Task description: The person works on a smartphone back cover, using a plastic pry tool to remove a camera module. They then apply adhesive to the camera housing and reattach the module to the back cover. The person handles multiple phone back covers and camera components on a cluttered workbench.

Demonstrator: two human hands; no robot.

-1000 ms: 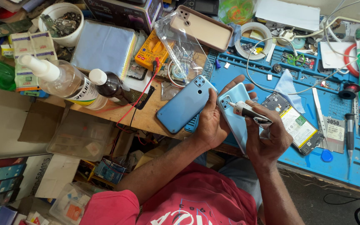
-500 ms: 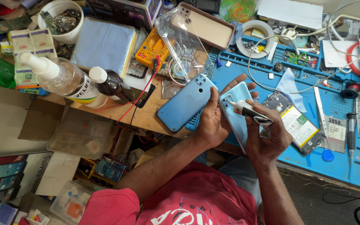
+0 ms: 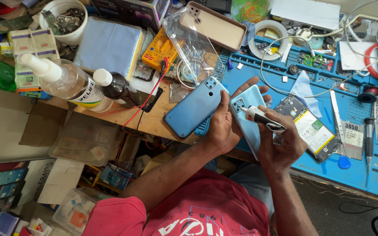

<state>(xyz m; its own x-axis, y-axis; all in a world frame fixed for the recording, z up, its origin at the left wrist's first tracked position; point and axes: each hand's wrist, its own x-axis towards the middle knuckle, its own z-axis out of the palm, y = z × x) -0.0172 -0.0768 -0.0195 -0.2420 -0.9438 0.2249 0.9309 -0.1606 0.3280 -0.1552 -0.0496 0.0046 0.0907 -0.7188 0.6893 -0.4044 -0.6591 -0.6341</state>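
The back cover (image 3: 246, 118) sat mid-frame over the blue mat (image 3: 364, 175), gripped in the left hand (image 3: 224, 126), while the right hand (image 3: 281, 144) pinched a small tube (image 3: 261, 118) with its nozzle at the camera cutout. Over the last second almost nothing had shifted, so the work there looked ongoing. The second blue cover (image 3: 195, 107) stayed just left, the open phone (image 3: 311, 129) just right.

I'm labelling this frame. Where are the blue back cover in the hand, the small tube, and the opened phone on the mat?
blue back cover (image 3: 251, 119), head view, its bare middle.
small tube (image 3: 259, 117), head view, white body.
opened phone (image 3: 313, 132), head view, its battery.
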